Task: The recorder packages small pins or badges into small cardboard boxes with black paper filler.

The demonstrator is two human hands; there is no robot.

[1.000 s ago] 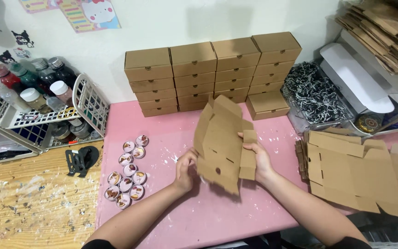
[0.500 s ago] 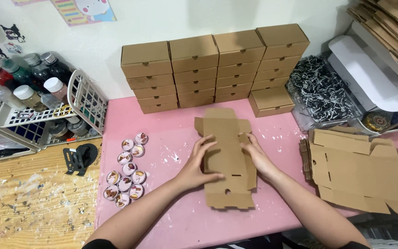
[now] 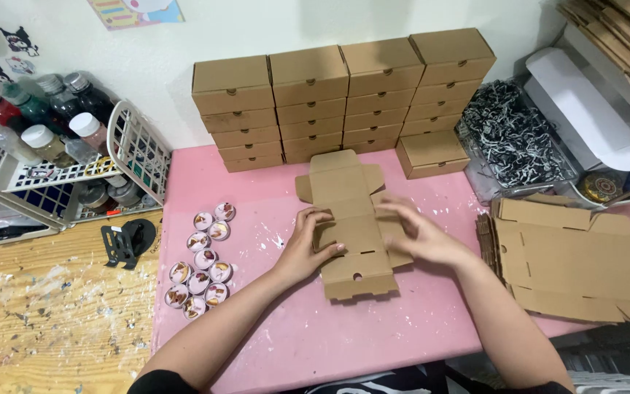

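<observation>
On the pink desk (image 3: 257, 321) before you, against the white wall, stands a stack of finished cardboard boxes (image 3: 344, 102) in four columns, with one lone box (image 3: 432, 153) just beside its right end. At the right edge lies a pile of flat box blanks (image 3: 585, 263), well apart from your hands, and behind it a heap of black-and-white paper shred (image 3: 512, 135). To the left, a white wire basket (image 3: 74, 182) holds paint bottles. Between those lies the flat cardboard blank (image 3: 348, 226) you are working on, laid on the desk near its middle with its flaps spread. Your left hand (image 3: 308, 244) presses on the blank's left edge, its grip loosely curled with the fingertips on the card, closed around nothing. Your right hand (image 3: 421, 233) is blurred over the right flap, fingers spread wide and holding nothing. Left of the blank, a cluster of small round tins (image 3: 202, 266) sits on the pink surface.
</observation>
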